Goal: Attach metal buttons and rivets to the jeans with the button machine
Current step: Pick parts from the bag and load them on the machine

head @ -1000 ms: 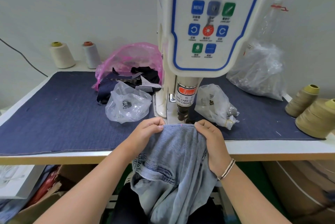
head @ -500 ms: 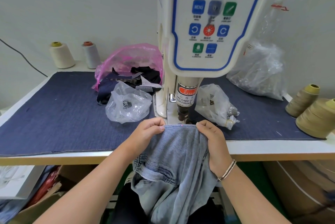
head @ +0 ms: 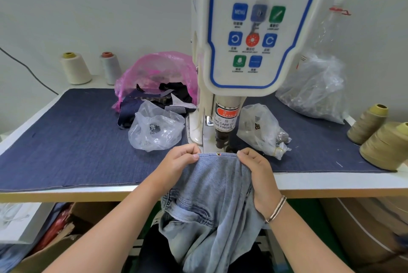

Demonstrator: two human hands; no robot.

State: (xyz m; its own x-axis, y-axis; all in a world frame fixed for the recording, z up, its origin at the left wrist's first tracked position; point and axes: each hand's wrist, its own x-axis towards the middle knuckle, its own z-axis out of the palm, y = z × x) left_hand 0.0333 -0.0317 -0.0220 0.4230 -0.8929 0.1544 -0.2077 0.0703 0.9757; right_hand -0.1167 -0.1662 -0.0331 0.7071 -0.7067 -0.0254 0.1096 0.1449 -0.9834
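A clear bag (head: 155, 128) left of the button machine (head: 223, 105) holds small metal pieces, maybe buttons. Left hand (head: 176, 165) and right hand (head: 257, 170) pinch the top edge of the jeans (head: 217, 186) just under the machine head, a rivet (head: 218, 153) between them.

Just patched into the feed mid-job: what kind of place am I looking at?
Most likely a garment workshop: a button machine with a finger-warning label, thread cones on the table, and jeans held at its press.
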